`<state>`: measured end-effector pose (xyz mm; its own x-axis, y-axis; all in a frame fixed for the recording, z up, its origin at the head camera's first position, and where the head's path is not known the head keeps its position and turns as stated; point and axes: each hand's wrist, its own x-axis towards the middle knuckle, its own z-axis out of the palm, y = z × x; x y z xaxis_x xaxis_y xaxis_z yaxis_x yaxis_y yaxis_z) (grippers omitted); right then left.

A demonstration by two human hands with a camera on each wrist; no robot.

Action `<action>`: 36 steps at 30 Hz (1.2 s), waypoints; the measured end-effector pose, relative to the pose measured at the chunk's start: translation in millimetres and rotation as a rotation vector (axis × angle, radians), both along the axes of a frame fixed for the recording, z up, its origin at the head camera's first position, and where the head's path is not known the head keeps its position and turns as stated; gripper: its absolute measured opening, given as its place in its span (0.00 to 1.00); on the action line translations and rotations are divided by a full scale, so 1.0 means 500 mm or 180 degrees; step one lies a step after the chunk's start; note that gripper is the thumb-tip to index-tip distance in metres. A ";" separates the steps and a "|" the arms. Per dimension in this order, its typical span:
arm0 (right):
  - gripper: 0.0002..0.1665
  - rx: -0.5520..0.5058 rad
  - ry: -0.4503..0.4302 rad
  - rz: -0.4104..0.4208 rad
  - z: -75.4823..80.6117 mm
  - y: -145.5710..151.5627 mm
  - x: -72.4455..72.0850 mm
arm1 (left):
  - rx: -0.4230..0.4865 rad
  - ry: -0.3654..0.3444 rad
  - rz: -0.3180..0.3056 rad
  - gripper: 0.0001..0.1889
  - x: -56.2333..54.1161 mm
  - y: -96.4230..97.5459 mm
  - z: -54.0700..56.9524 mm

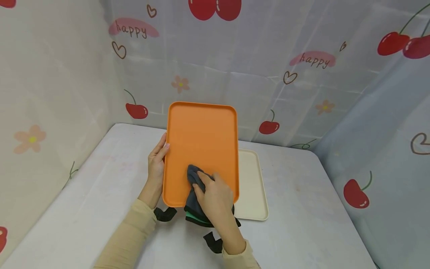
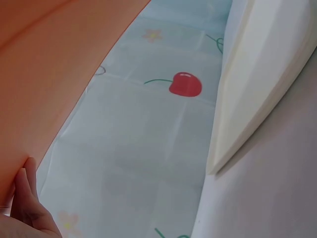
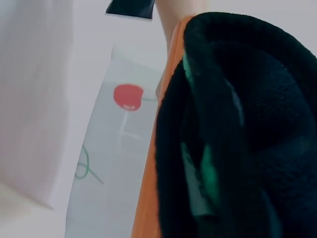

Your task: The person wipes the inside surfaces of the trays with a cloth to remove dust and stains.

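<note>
An orange tray [image 1: 203, 140] is held up at a tilt over the table, its inner face toward the head camera. My left hand [image 1: 156, 164] grips its left edge; in the left wrist view the fingers [image 2: 29, 198] lie against the tray's underside [image 2: 54, 74]. My right hand [image 1: 216, 196] holds a bunched dark grey cloth [image 1: 193, 200] with black edging and a green layer against the tray's lower part. Close up in the right wrist view, the cloth [image 3: 218, 124] hides the right fingers and most of the tray.
A cream tray [image 1: 252, 186] lies on the white table [image 1: 295, 209], partly behind the orange one. Curtains printed with cherries, hearts and flowers [image 1: 215, 67] enclose the table at the back and both sides. Black straps [image 1: 165, 214] hang at the wrists.
</note>
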<state>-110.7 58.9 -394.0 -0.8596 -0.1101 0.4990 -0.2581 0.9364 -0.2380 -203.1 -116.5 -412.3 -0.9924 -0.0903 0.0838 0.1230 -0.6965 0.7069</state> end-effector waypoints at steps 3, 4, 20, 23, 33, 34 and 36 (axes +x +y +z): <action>0.20 0.0018 0.0006 -0.0121 -0.002 0.018 -0.001 | -0.0030 -0.0035 0.0013 0.26 -0.001 -0.003 0.001; 0.20 0.0018 0.0006 -0.0152 -0.003 0.024 -0.002 | -0.0032 -0.0041 0.0012 0.26 -0.001 -0.004 0.001; 0.20 -0.0144 -0.0058 -0.0705 -0.015 0.117 -0.015 | 0.0140 -0.0041 0.0031 0.28 -0.001 -0.020 0.011; 0.20 -0.0206 -0.0098 -0.0717 -0.018 0.121 -0.016 | 0.0133 -0.0056 0.0055 0.28 -0.002 -0.018 0.011; 0.20 -0.0420 -0.0180 -0.0697 -0.018 0.112 -0.017 | 0.0085 -0.0017 0.0114 0.27 0.000 -0.017 0.009; 0.20 -0.0431 -0.0188 -0.0690 -0.018 0.111 -0.016 | 0.0083 -0.0030 0.0129 0.27 0.001 -0.016 0.010; 0.21 -0.0451 -0.0203 -0.0675 -0.018 0.109 -0.015 | 0.0075 -0.0036 0.0164 0.26 0.001 -0.016 0.012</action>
